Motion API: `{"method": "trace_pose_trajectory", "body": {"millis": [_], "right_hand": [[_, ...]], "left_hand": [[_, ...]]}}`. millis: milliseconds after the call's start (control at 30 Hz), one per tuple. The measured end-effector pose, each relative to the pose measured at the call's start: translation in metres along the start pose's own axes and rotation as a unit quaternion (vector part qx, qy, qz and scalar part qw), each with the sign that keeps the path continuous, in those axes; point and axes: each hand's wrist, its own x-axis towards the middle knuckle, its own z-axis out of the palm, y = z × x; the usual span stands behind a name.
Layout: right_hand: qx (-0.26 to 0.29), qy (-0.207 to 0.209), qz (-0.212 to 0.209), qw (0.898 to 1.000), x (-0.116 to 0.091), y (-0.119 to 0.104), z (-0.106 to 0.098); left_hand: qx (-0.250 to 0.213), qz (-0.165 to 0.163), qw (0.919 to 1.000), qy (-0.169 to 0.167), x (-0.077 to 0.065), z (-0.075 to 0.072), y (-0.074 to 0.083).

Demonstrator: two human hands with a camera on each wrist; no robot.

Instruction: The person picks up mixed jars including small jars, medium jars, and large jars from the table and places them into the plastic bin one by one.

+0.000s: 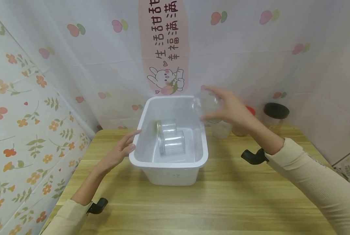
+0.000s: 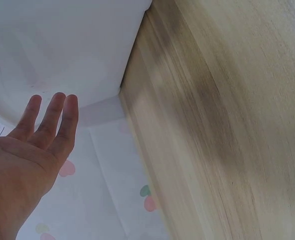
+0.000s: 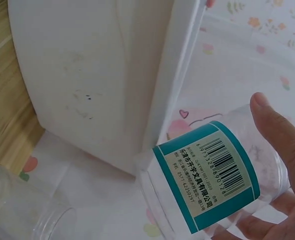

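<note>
A white plastic basin (image 1: 169, 164) stands on the wooden table. My right hand (image 1: 229, 106) grips a clear plastic jar (image 3: 152, 200) above the basin's right rim, thumb on one side and fingers on the other. The jar is tilted and carries a teal-edged label (image 3: 207, 175) with a barcode. At the left rim, my left hand (image 1: 120, 151) has its fingertips right at the edge, the fingers nearly straight. Inside the basin lie two clear jars on their sides: a smaller one (image 1: 169, 125) with a gold-coloured lid and a larger one (image 1: 175, 143) nearer me.
Right of the basin, by the back curtain, stand a clear container (image 1: 221, 130), a red-lidded jar (image 1: 250, 110) partly hidden by my right arm, and a black-lidded jar (image 1: 276, 111). A printed curtain (image 1: 110, 65) hangs behind the wooden table (image 1: 169, 209).
</note>
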Motion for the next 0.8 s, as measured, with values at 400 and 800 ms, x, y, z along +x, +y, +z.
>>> {"method": "trace_pose_trajectory", "body": {"millis": [400,800], "right_hand": [[0.004,-0.016,0.008,1.000,0.008,-0.017,-0.001],[0.012,-0.034,-0.007,0.999,0.013,-0.036,0.007]], "left_hand": [[0.001,0.004,1.0000,0.001,0.000,0.000,-0.001],[0.000,0.008,1.0000,0.000,0.001,0.000,-0.001]]}}
